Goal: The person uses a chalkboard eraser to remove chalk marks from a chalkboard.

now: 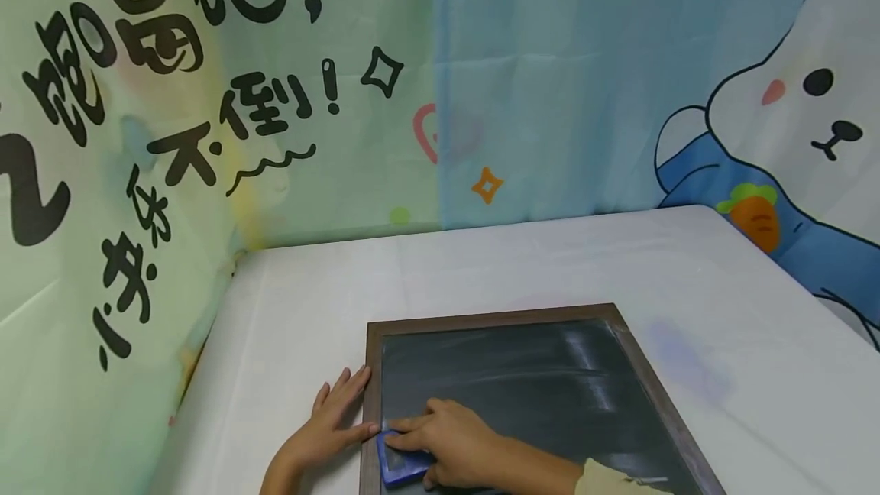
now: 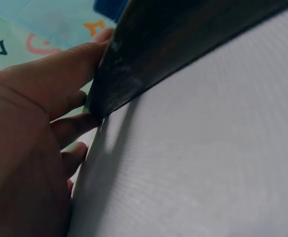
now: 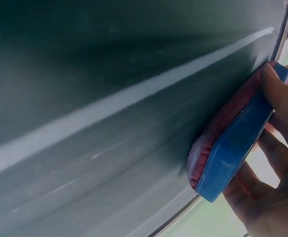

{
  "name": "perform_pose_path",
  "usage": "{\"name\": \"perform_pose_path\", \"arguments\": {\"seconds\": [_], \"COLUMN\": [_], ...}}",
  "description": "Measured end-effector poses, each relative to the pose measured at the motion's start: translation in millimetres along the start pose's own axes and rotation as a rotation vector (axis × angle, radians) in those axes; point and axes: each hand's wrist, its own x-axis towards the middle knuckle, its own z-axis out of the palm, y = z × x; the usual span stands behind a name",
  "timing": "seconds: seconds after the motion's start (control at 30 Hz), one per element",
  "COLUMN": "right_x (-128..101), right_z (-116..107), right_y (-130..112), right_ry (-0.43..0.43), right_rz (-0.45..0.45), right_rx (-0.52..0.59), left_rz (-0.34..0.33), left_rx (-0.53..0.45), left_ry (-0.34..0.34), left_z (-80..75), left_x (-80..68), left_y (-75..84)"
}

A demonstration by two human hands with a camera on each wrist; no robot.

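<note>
A chalkboard (image 1: 495, 380) with a brown wooden frame (image 1: 491, 320) lies on the white table. My right hand (image 1: 464, 445) grips a blue chalkboard eraser (image 1: 399, 468) at the board's left side, just inside the frame. In the right wrist view the eraser (image 3: 235, 148) shows a reddish, soft underside facing the dark surface, with fingers and thumb on its blue back. My left hand (image 1: 326, 422) touches the frame's left edge with extended fingers, its thumb on the frame near the eraser. From the left wrist, that hand (image 2: 30, 123) is seen along the board's side.
A broad white streak (image 3: 134, 94) crosses the board in the right wrist view, with fainter marks below it. Around the board is the white table (image 1: 309, 289). Printed cloth (image 1: 550, 98) with writing and a cartoon bear hangs behind and at left.
</note>
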Motion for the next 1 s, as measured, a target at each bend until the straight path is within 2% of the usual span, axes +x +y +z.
{"name": "perform_pose_path", "arguments": {"seconds": [0.23,0.37,0.47,0.6,0.73,0.87,1.0], "right_x": [-1,-12,-25,-52,-88,-126,-159], "right_z": [3,1,2,3,2,5,8], "right_y": [0,7,21,42,64,90,111], "right_ry": [0.011,0.016,0.040,0.100,0.163,0.237,0.269], "right_rz": [-0.008,0.021,0.055,0.114,0.165,0.198,0.262], "right_rx": [0.012,0.040,0.052,0.095,0.138,0.095,0.064], "left_rz": [-0.048,-0.043,-0.050,-0.075,-0.062,-0.061,-0.065], "left_rx": [0.010,0.000,-0.006,-0.011,-0.019,-0.022,-0.029], "left_ry": [0.002,0.005,0.007,-0.006,-0.018,-0.016,-0.013], "left_z": [1.4,1.3,0.8,-0.2,-0.8,-1.0,0.9], "left_x": [-3.1,-2.4,-2.2,-3.2,-3.7,-4.1,-3.4], "left_y": [1.9,5.6,7.3,6.4,6.0,6.2,5.9]}}
